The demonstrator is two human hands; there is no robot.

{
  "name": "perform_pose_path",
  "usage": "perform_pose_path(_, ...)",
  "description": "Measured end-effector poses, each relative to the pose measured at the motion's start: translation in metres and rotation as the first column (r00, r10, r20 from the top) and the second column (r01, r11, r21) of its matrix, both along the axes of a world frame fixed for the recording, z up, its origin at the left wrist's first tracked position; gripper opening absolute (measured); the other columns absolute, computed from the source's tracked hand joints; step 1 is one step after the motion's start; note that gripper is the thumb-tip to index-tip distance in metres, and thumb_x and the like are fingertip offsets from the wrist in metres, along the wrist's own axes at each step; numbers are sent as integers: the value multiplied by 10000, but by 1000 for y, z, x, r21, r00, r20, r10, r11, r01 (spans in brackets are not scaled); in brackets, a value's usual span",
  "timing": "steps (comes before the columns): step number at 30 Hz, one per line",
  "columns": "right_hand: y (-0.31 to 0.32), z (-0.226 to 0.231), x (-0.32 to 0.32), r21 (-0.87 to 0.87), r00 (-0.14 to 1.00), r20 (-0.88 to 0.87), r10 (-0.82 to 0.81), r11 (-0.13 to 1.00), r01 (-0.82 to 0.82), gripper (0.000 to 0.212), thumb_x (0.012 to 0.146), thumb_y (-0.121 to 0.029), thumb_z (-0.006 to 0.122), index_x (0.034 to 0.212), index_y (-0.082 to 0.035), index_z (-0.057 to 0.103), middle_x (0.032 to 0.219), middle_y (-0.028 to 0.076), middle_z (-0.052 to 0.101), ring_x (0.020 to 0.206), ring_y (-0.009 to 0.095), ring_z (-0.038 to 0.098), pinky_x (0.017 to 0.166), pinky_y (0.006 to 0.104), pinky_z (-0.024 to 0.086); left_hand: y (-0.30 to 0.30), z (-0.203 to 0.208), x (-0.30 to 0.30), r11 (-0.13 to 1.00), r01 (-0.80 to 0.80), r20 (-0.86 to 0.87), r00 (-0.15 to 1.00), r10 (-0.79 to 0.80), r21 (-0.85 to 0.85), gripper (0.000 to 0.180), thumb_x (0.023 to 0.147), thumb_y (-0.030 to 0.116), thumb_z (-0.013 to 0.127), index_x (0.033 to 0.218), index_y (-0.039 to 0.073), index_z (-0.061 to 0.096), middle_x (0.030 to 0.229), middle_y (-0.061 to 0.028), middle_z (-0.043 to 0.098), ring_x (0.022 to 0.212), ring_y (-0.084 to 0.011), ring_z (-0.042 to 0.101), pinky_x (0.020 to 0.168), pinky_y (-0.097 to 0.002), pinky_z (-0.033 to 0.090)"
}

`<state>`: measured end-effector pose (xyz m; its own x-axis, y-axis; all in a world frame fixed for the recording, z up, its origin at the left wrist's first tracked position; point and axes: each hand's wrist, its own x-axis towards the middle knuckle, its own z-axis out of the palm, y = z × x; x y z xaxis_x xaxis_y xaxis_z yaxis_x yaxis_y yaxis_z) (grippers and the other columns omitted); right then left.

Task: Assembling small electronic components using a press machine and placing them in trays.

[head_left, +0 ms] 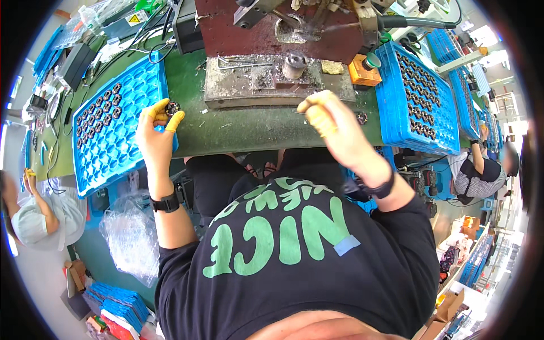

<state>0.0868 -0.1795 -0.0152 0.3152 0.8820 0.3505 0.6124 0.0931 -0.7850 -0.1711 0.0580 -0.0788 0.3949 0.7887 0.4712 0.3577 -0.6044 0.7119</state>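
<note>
My left hand [157, 122], with yellow covers on its fingertips, pinches a small dark ring-shaped part [173, 107] that looks like a wound motor core. It is held over the right edge of a blue tray [127, 156], whose far-left pockets carry rows of similar parts. My right hand [330, 120], also with yellow fingertip covers, is raised above the bench's front edge with its fingers bent together. Whatever it may hold is hidden. Just right of it, another dark ring-shaped part [361, 118] lies on the green bench [255, 129].
Ahead stands a machine with a steel base plate [226, 93] and a round metal fixture [294, 65]. Hex keys [243, 63] lie on the plate. An orange box [364, 72] sits beside stacked blue trays [396, 127] of parts. Other people work at both sides.
</note>
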Motion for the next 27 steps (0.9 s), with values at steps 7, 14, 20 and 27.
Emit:
perform_pose_path(7, -2, 63, 36, -255, 942, -164, -293, 935, 246, 348, 1004, -356, 487, 945, -47, 637, 854, -7, 574, 753, 87, 491, 696, 242, 412, -1, 1, 1, 999, 47, 55, 997, -47, 10, 368, 756, 34, 792, 1104, 26, 672, 915, -29, 607, 731, -90, 582, 698, -228, 480)
perform_pose_path(14, 17, 61, 34, -170, 934, 67, -351, 918, 357, 362, 988, -336, 519, 938, -3, 651, 833, 80, 627, 805, 166, 577, 742, 297, 450, 0, 1, 0, 999, 43, 55, 998, -43, 3, 372, 747, 20, 794, 1098, 29, 672, 906, -26, 605, 719, -89, 582, 694, -226, 479)
perform_pose_path(20, 29, 47, 32, 37, 885, 248, -394, 917, 398, 290, 967, -277, 578, 934, 2, 650, 783, 130, 654, 729, 239, 632, 673, 333, 483, -2, 1, 0, 999, 32, 47, 998, -33, 13, 377, 737, 11, 795, 1093, 29, 672, 892, -28, 597, 717, -89, 586, 690, -226, 480)
perform_pose_path(27, 48, 12, 67, 368, 795, 411, -445, 879, 302, 239, 933, -224, 627, 994, 6, 618, 851, 161, 651, 742, 339, 636, 642, 368, 492, -2, 3, 2, 1000, 28, 69, 997, -28, 4, 401, 695, 59, 830, 1067, 58, 679, 887, -35, 606, 705, -116, 573, 696, -255, 482)
